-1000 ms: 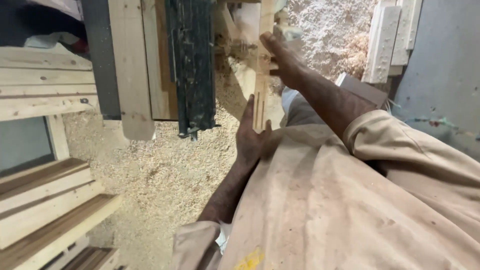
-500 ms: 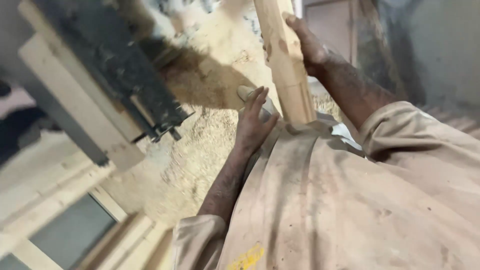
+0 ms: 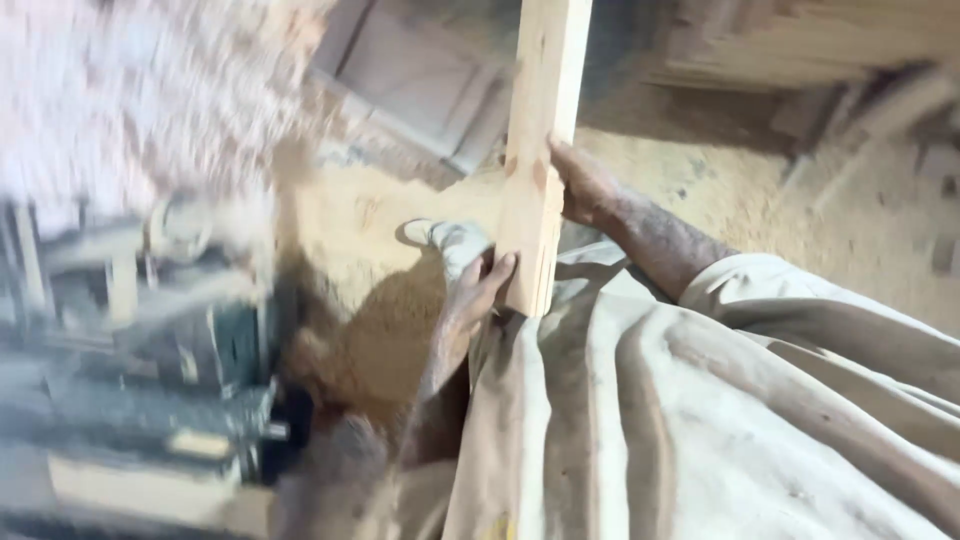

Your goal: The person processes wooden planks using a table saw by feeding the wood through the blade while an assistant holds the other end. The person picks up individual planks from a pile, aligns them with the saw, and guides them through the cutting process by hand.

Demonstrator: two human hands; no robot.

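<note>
- The wooden post, a pale squared length of timber, stands nearly upright in the middle of the view, its lower end resting against the person's lap on the beige garment; its top runs out of the upper edge of the view
- The left hand presses its fingers against the left face of the post near the bottom end, grasping it from that side; the right hand wraps the right face higher up, closed on the wood; both hands are on the post, none free
- Compared with half a second ago, the post stands straighter and closer to the body, and the view has swung, so the dark machine now lies blurred at the left edge instead of the upper left; the left hand has moved from beside the post onto it; judged from this, the post is being steadied and repositioned rather than put down
- A light shoe shows just left of the post, on the sawdust-covered floor; boards lie farther back
</note>
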